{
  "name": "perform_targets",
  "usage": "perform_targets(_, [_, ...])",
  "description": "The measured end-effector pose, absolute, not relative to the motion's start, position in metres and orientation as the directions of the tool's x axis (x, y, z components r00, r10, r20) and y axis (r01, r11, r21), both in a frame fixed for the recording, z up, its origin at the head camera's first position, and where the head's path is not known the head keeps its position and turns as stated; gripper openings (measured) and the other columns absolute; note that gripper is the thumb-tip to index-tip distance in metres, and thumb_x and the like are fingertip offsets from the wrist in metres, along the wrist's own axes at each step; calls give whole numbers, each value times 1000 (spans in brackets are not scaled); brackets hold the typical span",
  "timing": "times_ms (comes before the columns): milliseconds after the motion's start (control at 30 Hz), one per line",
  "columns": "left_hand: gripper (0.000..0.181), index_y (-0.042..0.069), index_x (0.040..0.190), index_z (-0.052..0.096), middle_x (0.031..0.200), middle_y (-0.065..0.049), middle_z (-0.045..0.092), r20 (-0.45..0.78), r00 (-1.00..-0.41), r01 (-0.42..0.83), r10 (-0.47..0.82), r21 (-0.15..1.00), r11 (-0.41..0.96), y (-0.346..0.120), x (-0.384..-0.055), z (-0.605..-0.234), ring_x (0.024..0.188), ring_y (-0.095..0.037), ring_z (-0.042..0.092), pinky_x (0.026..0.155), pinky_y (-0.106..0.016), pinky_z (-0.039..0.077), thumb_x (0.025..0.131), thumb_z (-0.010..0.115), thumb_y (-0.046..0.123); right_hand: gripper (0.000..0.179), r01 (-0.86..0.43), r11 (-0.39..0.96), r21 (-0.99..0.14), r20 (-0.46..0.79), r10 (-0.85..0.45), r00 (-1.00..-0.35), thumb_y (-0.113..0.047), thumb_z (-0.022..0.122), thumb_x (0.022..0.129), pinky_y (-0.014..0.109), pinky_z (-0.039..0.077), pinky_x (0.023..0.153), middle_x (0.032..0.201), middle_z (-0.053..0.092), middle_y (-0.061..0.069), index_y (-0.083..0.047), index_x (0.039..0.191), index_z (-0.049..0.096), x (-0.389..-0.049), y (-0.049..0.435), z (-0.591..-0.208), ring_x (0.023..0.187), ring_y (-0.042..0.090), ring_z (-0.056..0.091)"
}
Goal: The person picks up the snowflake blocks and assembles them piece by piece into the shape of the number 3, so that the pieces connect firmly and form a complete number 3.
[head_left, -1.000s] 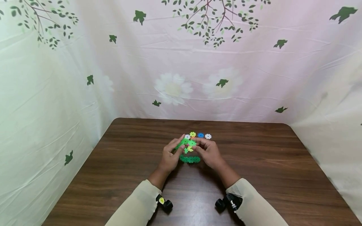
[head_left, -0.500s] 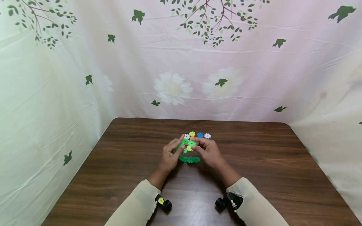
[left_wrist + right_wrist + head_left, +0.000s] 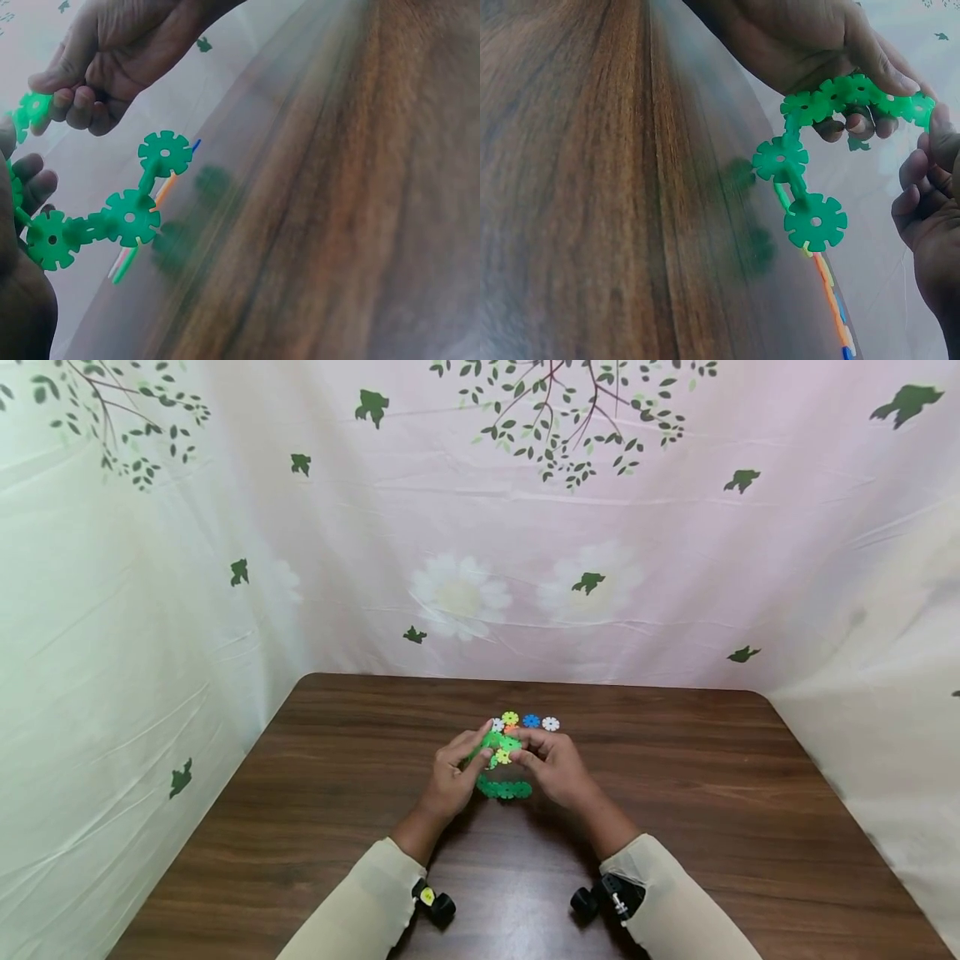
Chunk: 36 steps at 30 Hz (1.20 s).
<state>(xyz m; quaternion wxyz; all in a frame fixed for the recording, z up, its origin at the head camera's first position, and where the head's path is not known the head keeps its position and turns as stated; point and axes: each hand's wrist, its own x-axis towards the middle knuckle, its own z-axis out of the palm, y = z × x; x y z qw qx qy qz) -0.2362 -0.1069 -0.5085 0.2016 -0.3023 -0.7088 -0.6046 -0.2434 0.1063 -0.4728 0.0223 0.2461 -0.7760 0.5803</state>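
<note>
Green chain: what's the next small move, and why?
I'd probably have the right hand press its green piece toward the left hand. The left hand grips the chain close by, which should brace it, and the other end hangs free. Whether the pinched piece is fully seated can't be seen.

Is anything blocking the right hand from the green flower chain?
No, nothing visible is in the way: the right hand pinches the green flower chain, and the left hand holds it too.
</note>
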Motion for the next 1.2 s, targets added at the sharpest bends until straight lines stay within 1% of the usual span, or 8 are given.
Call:
perform_targets(167, [47, -10, 151, 56, 117, -30, 74, 670, -719, 689, 185, 722, 63, -105, -238, -513, 95, -6, 62, 84, -22, 56, 104, 62, -10, 30, -413, 200, -888, 327, -355, -876, 2, 72, 101, 20, 52, 68, 88, 70, 19, 9, 131, 73, -244, 107, -475, 75, 8, 63])
perform_targets(300, [47, -10, 151, 56, 115, -29, 74, 670, -720, 688, 180, 723, 60, -104, -237, -514, 92, -15, 65, 84, -21, 56, 104, 61, -11, 29, -430, 182, -884, 347, -360, -866, 3, 72, 100, 21, 54, 67, 88, 70, 23, 11, 129, 73, -244, 106, -477, 74, 5, 64])
perform_targets(433, [45, -12, 151, 55, 114, -28, 73, 651, -738, 669, 175, 741, 64, -103, -236, -513, 90, -21, 66, 84, -21, 57, 106, 61, -9, 29, -420, 158, -894, 342, -366, -866, 4, 71, 101, 22, 58, 68, 89, 70, 28, 12, 129, 72, -245, 106, -477, 74, 13, 69])
perform_targets(533, [44, -14, 150, 55, 112, -28, 73, 631, -755, 649, 175, 758, 63, -103, -236, -513, 90, -14, 65, 83, -20, 56, 107, 61, -7, 29, -403, 148, -903, 330, -362, -872, 4, 72, 101, 24, 60, 69, 90, 70, 30, 11, 129, 73, -246, 106, -478, 75, 19, 73])
perform_targets(633, [44, -13, 150, 56, 113, -30, 72, 624, -761, 641, 179, 765, 58, -103, -235, -513, 93, -5, 62, 84, -19, 55, 106, 61, -8, 29, -398, 149, -905, 323, -367, -872, 3, 72, 101, 26, 61, 68, 90, 71, 29, 11, 129, 73, -247, 107, -478, 74, 18, 73])
perform_targets(733, [45, -13, 150, 56, 111, -33, 71, 631, -753, 648, 184, 760, 47, -103, -236, -514, 93, -3, 60, 83, -18, 55, 105, 61, -11, 29, -395, 152, -906, 315, -381, -869, 2, 72, 102, 26, 59, 67, 91, 71, 31, 10, 129, 73, -247, 108, -479, 74, 17, 71])
perform_targets(967, [43, -18, 146, 56, 99, -31, 68, 653, -731, 673, 201, 738, 50, -102, -236, -515, 83, -14, 61, 76, -23, 56, 104, 61, -12, 28, -354, 166, -921, 266, -396, -879, -1, 70, 104, 27, 61, 70, 110, 78, 31, 6, 131, 74, -247, 113, -477, 80, 25, 73])
perform_targets(1200, [43, -18, 146, 56, 97, -35, 66, 670, -716, 690, 194, 722, 50, -101, -235, -513, 80, -20, 60, 76, -24, 55, 104, 60, -13, 28, -373, 148, -916, 287, -407, -867, -1, 70, 104, 25, 58, 67, 98, 71, 36, 9, 130, 73, -246, 110, -475, 75, 19, 70])
